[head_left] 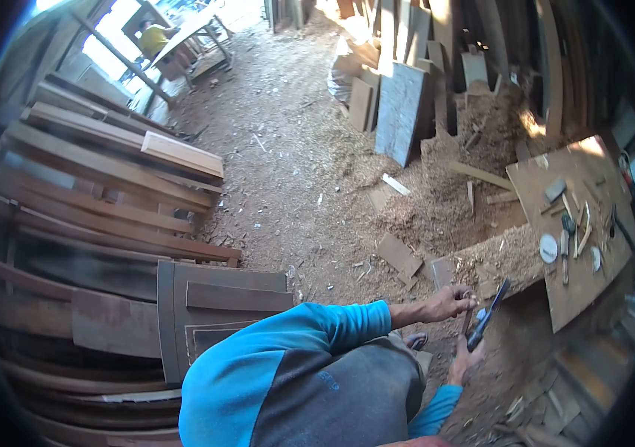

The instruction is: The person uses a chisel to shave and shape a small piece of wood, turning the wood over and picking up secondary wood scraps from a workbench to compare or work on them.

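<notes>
My right hand [466,363] is closed round the dark handle of a long, narrow blue tool [489,316], its blade end slanting up and away; I cannot make out its exact kind. To the left and a little farther off, my left hand [448,303] is closed, its fingertips pinched on a thin brown strip [467,322] that hangs down beside the tool. Both hands are in front of a low bench [511,252] strewn with wood shavings. A small whitish round thing [481,314] shows partly behind the tool.
A plywood panel [567,302] at the right carries a white disc [548,248], a grey block [555,189] and several small tools. Long boards [109,167] are stacked at the left. Planks [404,112] lean at the back. Another person [153,39] is near a far table [191,30].
</notes>
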A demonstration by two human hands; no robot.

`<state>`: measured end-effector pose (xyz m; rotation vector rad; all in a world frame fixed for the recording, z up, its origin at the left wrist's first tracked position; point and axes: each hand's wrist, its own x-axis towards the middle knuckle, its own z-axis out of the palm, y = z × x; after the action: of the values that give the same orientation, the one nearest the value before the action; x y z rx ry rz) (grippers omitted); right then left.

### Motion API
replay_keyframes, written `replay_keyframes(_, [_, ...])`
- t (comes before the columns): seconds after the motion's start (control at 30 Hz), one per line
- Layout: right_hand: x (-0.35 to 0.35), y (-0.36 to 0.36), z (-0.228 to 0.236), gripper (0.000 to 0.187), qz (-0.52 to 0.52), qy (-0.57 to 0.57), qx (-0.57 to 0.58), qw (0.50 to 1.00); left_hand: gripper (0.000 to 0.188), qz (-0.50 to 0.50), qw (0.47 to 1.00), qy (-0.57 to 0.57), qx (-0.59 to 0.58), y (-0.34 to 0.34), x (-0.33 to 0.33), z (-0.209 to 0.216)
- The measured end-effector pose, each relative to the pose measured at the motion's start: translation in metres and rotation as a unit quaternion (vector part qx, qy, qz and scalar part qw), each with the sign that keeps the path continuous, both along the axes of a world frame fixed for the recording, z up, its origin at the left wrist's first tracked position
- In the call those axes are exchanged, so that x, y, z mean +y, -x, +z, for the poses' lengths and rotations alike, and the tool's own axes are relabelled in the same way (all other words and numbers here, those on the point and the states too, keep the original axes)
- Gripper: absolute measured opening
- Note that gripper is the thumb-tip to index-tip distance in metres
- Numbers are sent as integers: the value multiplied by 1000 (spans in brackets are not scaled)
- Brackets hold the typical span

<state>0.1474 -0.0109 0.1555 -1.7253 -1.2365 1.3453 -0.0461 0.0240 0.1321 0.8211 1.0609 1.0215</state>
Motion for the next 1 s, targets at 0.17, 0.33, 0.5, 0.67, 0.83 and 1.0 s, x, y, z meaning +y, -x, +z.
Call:
replay_keyframes(0.17, [10, -48, -6, 29, 73, -71, -21, 995, 41, 56, 998, -5, 12, -22, -11, 39])
replay_keyframes(0.33, [22, -69, 23, 37, 174, -150, -149, 962, 33, -59, 998, 27, 8, -11, -32, 27])
replay_keyframes(0.5, [33, -64, 32, 49, 224, -228, -64, 945, 39, -243, 962, 58, 113, 10, -51, 41])
replay_keyframes(0.67, [50, -61, 18, 48, 223, -262, -68, 936, 35, -182, 963, 198, -8, 24, -50, 51])
replay_keyframes(0.83, [47, -55, 31, 46, 183, -242, -138, 943, 27, -182, 968, 169, 29, 16, -41, 36])
replay_keyframes(1.0, [30, -38, 32, 41, 74, -179, -122, 973, 20, -90, 967, 223, -83, 10, -50, 13])
